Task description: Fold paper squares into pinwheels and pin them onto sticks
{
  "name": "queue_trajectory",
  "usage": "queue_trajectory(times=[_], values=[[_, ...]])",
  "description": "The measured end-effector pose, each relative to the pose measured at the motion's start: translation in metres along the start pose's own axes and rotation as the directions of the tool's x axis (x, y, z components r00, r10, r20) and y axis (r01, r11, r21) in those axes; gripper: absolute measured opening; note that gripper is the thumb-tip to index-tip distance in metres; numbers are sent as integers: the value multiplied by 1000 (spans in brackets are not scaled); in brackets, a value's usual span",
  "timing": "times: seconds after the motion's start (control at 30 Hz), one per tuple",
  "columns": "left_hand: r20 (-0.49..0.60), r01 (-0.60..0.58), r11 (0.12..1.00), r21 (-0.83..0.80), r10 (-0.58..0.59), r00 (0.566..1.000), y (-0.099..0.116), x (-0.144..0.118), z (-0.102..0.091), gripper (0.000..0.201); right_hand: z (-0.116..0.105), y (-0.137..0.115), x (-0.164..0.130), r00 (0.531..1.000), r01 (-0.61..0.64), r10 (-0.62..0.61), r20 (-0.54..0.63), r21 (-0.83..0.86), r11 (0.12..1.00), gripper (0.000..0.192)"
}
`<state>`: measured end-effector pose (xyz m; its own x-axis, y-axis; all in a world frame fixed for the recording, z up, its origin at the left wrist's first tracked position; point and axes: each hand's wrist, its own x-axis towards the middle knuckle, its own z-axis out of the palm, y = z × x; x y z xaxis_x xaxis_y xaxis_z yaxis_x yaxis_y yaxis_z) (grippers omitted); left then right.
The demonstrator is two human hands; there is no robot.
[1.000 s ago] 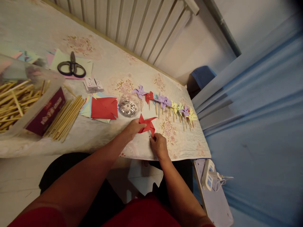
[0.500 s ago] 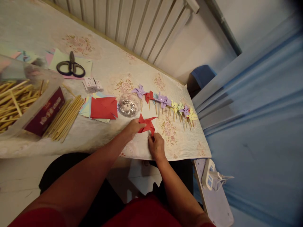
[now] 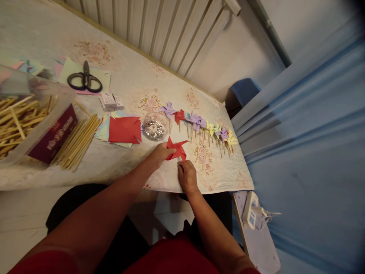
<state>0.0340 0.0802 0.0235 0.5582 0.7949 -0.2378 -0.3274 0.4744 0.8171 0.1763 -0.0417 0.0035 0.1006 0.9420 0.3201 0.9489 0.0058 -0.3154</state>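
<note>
A folded red paper pinwheel (image 3: 179, 148) is pinched at its left side by my left hand (image 3: 160, 155), just above the tablecloth. Close below its lower blade is my right hand (image 3: 188, 176), fingers curled together. What those fingers hold, if anything, is hidden or too small to name. Up and left of the pinwheel sits a clear round dish (image 3: 155, 127) of small shiny metal pieces. Finished pinwheels on sticks (image 3: 197, 121), in purple, red, blue and yellow, lie in a row to the right. Red cut paper (image 3: 124, 130) tops a stack left of the dish.
A clear plastic box (image 3: 64, 93) full of wooden sticks stands at the left, with a bundle of sticks (image 3: 79, 146) beside it. Scissors (image 3: 85, 80) lie on paper sheets, near small white boxes (image 3: 110, 101). A power strip (image 3: 251, 211) rests right of the table.
My right hand has shifted very slightly up and left beneath the pinwheel. My left hand and the pinwheel stay in place.
</note>
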Motion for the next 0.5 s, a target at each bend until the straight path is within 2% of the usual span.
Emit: queue_trajectory(times=[0.1, 0.23, 0.4, 0.5], values=[[-9, 3, 1000, -4, -3, 1000, 2, -2, 1, 22, 0, -1, 4, 998, -43, 44, 37, -38, 998, 19], [-11, 10, 1000, -18, -10, 1000, 4, -3, 1, 22, -2, -7, 12, 982, -153, 167, 88, -154, 976, 20], [14, 6, 999, -52, -5, 1000, 6, -5, 3, 28, -9, -17, 23, 935, -271, 322, 152, -281, 921, 20], [4, 7, 999, -39, -7, 1000, 6, -5, 4, 28, -15, -19, 30, 908, -305, 374, 188, -312, 900, 16]])
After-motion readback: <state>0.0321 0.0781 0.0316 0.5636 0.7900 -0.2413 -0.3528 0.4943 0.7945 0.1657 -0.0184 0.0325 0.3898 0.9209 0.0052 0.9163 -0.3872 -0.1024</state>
